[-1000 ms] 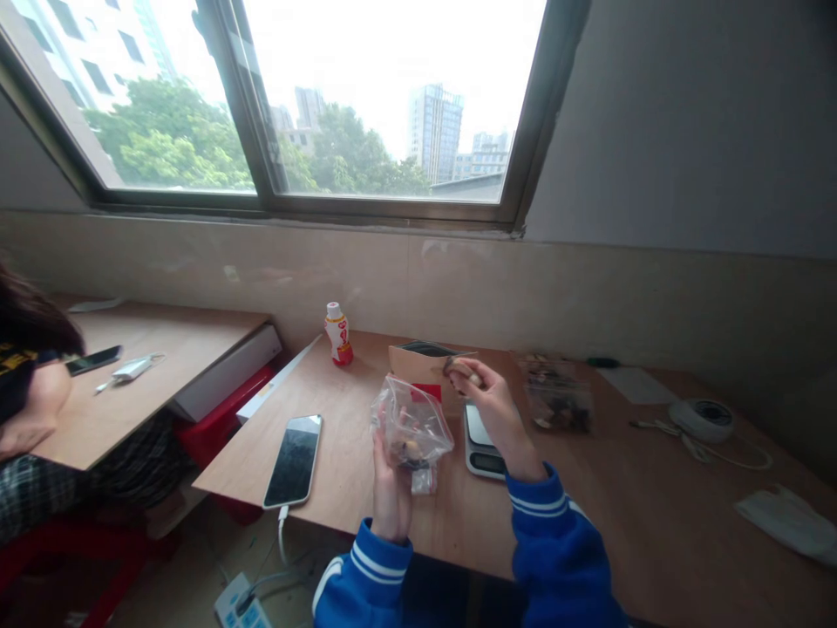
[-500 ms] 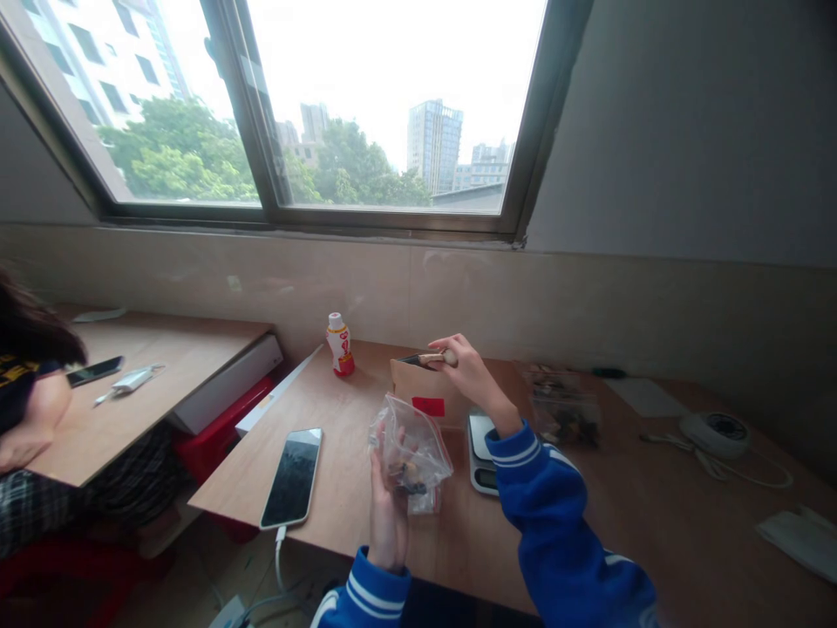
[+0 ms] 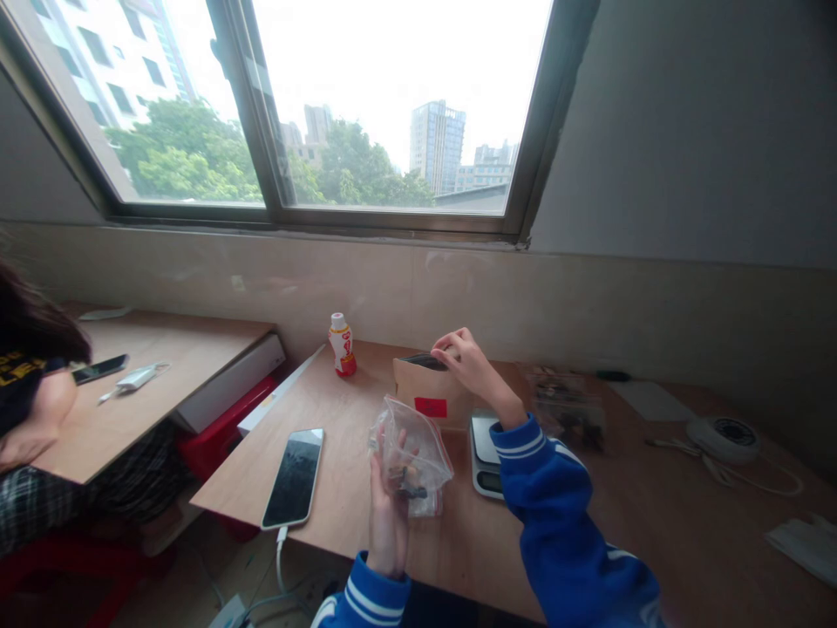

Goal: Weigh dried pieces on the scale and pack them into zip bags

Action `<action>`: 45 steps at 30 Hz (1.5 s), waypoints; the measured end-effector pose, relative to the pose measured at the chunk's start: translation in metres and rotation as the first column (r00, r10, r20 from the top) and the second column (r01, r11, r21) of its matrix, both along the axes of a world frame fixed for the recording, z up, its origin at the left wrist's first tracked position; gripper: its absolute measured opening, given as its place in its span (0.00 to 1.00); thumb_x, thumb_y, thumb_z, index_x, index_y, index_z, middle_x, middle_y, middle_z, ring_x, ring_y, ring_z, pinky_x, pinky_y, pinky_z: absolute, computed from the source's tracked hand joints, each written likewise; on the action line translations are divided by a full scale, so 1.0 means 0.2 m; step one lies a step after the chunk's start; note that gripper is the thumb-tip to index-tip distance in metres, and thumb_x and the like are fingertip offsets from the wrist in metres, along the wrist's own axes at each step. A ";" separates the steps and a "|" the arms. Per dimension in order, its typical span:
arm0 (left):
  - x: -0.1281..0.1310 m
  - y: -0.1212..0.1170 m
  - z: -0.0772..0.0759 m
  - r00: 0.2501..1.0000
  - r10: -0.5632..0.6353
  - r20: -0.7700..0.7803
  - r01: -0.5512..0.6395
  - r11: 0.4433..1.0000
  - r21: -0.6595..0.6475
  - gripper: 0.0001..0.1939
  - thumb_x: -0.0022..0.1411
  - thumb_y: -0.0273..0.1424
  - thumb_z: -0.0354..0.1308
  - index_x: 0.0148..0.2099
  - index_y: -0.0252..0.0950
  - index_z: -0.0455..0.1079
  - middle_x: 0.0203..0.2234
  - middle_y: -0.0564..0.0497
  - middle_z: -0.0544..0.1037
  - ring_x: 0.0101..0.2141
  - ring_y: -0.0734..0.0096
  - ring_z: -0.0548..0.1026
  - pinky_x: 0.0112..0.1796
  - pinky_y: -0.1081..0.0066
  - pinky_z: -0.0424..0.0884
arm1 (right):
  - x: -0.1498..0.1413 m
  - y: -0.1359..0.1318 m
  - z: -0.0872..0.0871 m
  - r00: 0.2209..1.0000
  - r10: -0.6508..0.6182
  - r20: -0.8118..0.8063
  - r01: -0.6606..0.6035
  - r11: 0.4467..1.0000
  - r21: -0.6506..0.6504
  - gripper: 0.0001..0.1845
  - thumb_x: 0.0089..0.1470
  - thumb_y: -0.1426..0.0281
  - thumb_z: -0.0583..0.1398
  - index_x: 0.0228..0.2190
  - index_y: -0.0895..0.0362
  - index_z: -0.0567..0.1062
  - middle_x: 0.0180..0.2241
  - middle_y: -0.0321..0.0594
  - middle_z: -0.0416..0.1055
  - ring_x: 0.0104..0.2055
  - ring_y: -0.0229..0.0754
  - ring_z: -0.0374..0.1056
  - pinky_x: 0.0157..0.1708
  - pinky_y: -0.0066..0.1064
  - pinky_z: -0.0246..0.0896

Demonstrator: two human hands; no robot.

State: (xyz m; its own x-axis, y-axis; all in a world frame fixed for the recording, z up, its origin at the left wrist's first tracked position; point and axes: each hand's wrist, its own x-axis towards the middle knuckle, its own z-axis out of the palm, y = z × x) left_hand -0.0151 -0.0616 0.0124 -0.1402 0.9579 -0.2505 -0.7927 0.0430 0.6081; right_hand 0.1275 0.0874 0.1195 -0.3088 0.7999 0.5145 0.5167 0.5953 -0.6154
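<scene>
My left hand [image 3: 387,506] grips a clear zip bag [image 3: 411,453] from below, holding it upright over the wooden desk [image 3: 628,515]; small dark pieces lie at its bottom. My right hand [image 3: 467,362] reaches over the open top of a brown paper bag [image 3: 425,397] with a red label, fingers curled down at the rim; whether they hold anything is hidden. A small digital scale [image 3: 482,445] sits just right of the paper bag, partly under my blue sleeve.
A phone [image 3: 294,465] on a cable lies left of the zip bag. A small red-and-white bottle [image 3: 341,344] stands near the wall. Another clear bag of pieces [image 3: 568,410], a white round device [image 3: 723,433] and cable lie right. Another person [image 3: 32,392] sits at the left desk.
My right hand carried a small pale piece from above the scale up to the paper bag's opening, and now its fingers dip at the rim. The left hand kept the zip bag still.
</scene>
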 end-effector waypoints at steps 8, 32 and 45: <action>-0.02 -0.01 0.02 0.995 -0.019 0.099 0.010 0.996 0.087 0.26 0.66 0.44 0.45 0.65 0.55 0.52 0.59 0.51 0.67 0.54 0.61 0.69 0.53 0.61 0.65 | -0.06 0.06 -0.10 0.981 -0.152 0.123 0.124 0.969 0.212 0.13 0.63 0.70 0.48 0.36 0.56 0.72 0.37 0.43 0.68 0.41 0.46 0.62 0.48 0.43 0.56; -0.05 0.01 0.02 0.991 -0.048 0.125 0.022 0.980 0.200 0.37 0.56 0.27 0.51 0.66 0.54 0.48 0.60 0.52 0.65 0.52 0.58 0.70 0.53 0.54 0.64 | -0.02 -0.12 -0.08 0.974 -0.134 -0.181 0.176 0.954 0.241 0.18 0.63 0.61 0.49 0.32 0.53 0.75 0.36 0.41 0.71 0.42 0.44 0.66 0.49 0.40 0.56; 0.00 0.07 0.04 0.990 -0.084 -0.112 0.113 0.949 0.293 0.40 0.53 0.25 0.60 0.66 0.46 0.51 0.53 0.48 0.73 0.54 0.57 0.69 0.56 0.57 0.61 | 0.02 -0.24 -0.07 0.879 0.475 0.035 -0.421 0.809 -0.411 0.18 0.53 0.57 0.60 0.38 0.58 0.78 0.29 0.38 0.74 0.29 0.39 0.67 0.27 0.27 0.62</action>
